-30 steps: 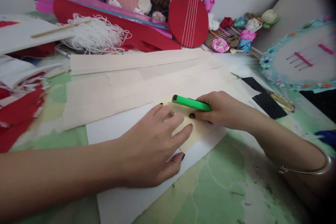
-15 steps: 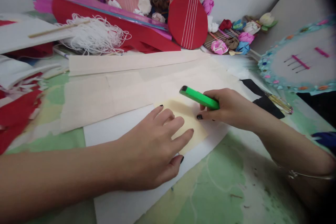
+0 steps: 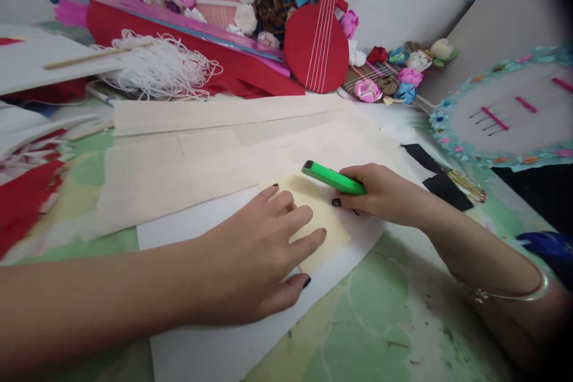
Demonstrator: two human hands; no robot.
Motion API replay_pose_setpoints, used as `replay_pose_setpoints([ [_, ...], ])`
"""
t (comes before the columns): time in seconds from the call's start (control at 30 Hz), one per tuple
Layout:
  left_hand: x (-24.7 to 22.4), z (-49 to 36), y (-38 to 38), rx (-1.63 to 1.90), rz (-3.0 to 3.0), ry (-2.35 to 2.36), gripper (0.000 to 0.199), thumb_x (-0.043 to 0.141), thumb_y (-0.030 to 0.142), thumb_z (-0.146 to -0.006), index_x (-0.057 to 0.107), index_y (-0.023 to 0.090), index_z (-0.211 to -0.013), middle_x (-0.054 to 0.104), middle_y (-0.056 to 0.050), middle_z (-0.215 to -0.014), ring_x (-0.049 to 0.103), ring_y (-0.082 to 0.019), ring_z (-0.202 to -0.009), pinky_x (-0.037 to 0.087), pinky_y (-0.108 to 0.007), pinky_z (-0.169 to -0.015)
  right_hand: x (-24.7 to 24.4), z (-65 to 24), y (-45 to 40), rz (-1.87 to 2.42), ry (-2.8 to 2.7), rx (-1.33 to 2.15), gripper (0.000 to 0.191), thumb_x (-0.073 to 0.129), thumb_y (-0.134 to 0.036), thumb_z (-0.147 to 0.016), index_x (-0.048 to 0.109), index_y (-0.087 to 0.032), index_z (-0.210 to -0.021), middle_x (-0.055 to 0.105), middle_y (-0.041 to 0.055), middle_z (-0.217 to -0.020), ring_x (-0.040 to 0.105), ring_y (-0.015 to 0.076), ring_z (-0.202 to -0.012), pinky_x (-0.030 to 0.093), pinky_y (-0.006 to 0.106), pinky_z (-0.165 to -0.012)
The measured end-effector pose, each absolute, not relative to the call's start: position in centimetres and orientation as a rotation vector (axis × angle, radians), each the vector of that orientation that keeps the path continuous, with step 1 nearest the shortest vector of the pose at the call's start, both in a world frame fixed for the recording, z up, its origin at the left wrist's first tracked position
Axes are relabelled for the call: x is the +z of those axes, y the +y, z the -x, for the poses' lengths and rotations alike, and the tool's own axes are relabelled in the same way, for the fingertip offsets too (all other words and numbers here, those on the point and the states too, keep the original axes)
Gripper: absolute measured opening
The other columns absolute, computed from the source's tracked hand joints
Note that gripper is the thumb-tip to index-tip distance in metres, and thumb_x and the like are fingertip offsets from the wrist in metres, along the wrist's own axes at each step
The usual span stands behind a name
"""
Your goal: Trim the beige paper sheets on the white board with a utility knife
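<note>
Right hand has shifted slightly right, fingers closed round a green tool; left hand, fingers loosely spread, rests on yellow card.

No lettering, number or sign can be read.

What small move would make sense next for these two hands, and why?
Probably a short, careful stroke with the slim bright-green tool with a dark end along the pale yellow flat sheet: the right hand grips the tool there, while the left hand lies spread over that sheet. The tool's lower end is hidden, so contact is unclear.
</note>
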State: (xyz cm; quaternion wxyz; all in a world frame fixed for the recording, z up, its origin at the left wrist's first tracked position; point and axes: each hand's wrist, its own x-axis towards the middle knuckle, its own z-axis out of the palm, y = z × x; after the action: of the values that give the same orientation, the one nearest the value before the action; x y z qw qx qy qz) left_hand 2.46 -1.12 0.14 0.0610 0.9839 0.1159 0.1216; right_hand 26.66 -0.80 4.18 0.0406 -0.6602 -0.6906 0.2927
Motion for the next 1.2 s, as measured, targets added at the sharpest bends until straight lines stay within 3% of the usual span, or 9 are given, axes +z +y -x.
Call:
replay_pose_setpoints([
  [0.17, 0.3, -3.3, -0.3, 0.527, -3.09, 0.313, 0.046, 0.044, 0.043, -0.098, 0.065, 0.003, -0.105, 0.06, -0.014, -0.095, 0.051, -0.027, -0.089, 0.044, -0.039, -0.083, 4.5, -27.2, -1.1, 1.984, -1.92, 0.982, 0.019, 0.065, -0.032, -0.078, 0.059, -0.019, -0.066, 0.057, -0.0013, -0.05, 0.049, 0.012, -0.045, 0.036, 0.026, -0.045],
  [0.3, -0.1, -4.6, 0.4, 0.57, -3.227, 0.278, 0.022, 0.048, 0.021, -0.096, 0.065, 0.01, -0.089, 0.058, -0.009, -0.081, 0.051, -0.023, -0.077, 0.043, -0.035, -0.071, 5.1, -27.2, -1.0, 1.801, -1.472, 0.804, 0.027, 0.069, -0.035, -0.076, 0.058, -0.02, -0.057, 0.049, -0.0029, -0.041, 0.039, 0.01, -0.038, 0.03, 0.027, -0.043],
  [0.43, -0.5, -5.7, 0.2, 0.512, -3.317, 0.309, 0.018, 0.044, 0.007, -0.086, 0.061, 0.013, -0.084, 0.057, -0.01, -0.08, 0.049, -0.023, -0.069, 0.042, -0.035, -0.06, 5.3, -26.4, -0.4, 1.306, -1.147, 0.702, 0.029, 0.054, -0.027, -0.082, 0.053, -0.021, -0.054, 0.066, 0.005, -0.075, 0.061, 0.0162, -0.07, 0.048, 0.029, -0.066],
  [0.5, -0.6, -5.9, -0.2, 0.501, -3.309, 0.328, 0.021, 0.041, 0.008, -0.083, 0.06, 0.011, -0.089, 0.06, -0.013, -0.086, 0.052, -0.024, -0.072, 0.045, -0.037, -0.062, 5.0, -26.0, 0.0, 1.285, -1.085, 0.785, 0.032, 0.046, -0.033, -0.088, 0.062, -0.021, -0.063, 0.067, 0.0067, -0.087, 0.063, 0.0185, -0.081, 0.049, 0.03, -0.07],
  [0.63, -0.7, -6.0, -0.8, 0.526, -3.232, 0.457, 0.028, 0.043, 0.014, -0.08, 0.059, 0.006, -0.102, 0.062, -0.02, -0.097, 0.058, -0.031, -0.086, 0.05, -0.045, -0.075, 3.9, -25.8, 0.4, 1.435, -0.962, 0.969, 0.046, 0.044, -0.056, -0.09, 0.072, -0.021, -0.082, 0.054, 0.0024, -0.06, 0.045, 0.0138, -0.049, 0.033, 0.029, -0.044],
  [0.73, -0.9, -6.0, -0.7, 0.522, -3.182, 0.514, 0.037, 0.048, 0.023, -0.08, 0.056, 0.005, -0.111, 0.06, -0.027, -0.113, 0.058, -0.04, -0.103, 0.049, -0.054, -0.083, 3.3, -25.9, 0.7, 1.47, -0.942, 1.03, 0.053, 0.047, -0.065, -0.087, 0.074, -0.02, -0.084, 0.044, -0.0008, -0.05, 0.032, 0.0112, -0.042, 0.026, 0.029, -0.04],
  [0.87, -1.1, -5.9, -0.6, 0.533, -3.18, 0.508, 0.041, 0.049, 0.031, -0.083, 0.053, 0.005, -0.114, 0.056, -0.032, -0.123, 0.055, -0.048, -0.115, 0.046, -0.06, -0.091, 2.8, -25.7, 1.4, 1.288, -1.026, 1.102, 0.023, 0.072, -0.043, -0.076, 0.072, -0.024, -0.09, 0.057, -0.001, -0.071, 0.039, 0.0088, -0.052, 0.036, 0.026, -0.048],
  [0.97, -1.2, -5.8, -0.6, 0.555, -3.169, 0.5, 0.04, 0.047, 0.033, -0.085, 0.053, 0.006, -0.114, 0.056, -0.032, -0.124, 0.055, -0.049, -0.116, 0.047, -0.061, -0.09, 2.0, -25.5, 1.6, 1.232, -1.077, 1.159, 0.02, 0.078, -0.027, -0.069, 0.068, -0.025, -0.086, 0.054, -0.0032, -0.07, 0.044, 0.01, -0.056, 0.04, 0.026, -0.052],
  [1.2, -0.9, -5.7, -0.7, 0.524, -3.184, 0.475, 0.041, 0.048, 0.031, -0.086, 0.054, 0.004, -0.115, 0.057, -0.032, -0.124, 0.056, -0.049, -0.117, 0.045, -0.062, -0.096, 0.9, -25.3, 1.3, 1.214, -1.175, 1.049, 0.034, 0.07, -0.043, -0.078, 0.045, -0.024, -0.066, 0.038, -0.006, -0.055, 0.033, 0.0105, -0.049, 0.028, 0.028, -0.048],
])
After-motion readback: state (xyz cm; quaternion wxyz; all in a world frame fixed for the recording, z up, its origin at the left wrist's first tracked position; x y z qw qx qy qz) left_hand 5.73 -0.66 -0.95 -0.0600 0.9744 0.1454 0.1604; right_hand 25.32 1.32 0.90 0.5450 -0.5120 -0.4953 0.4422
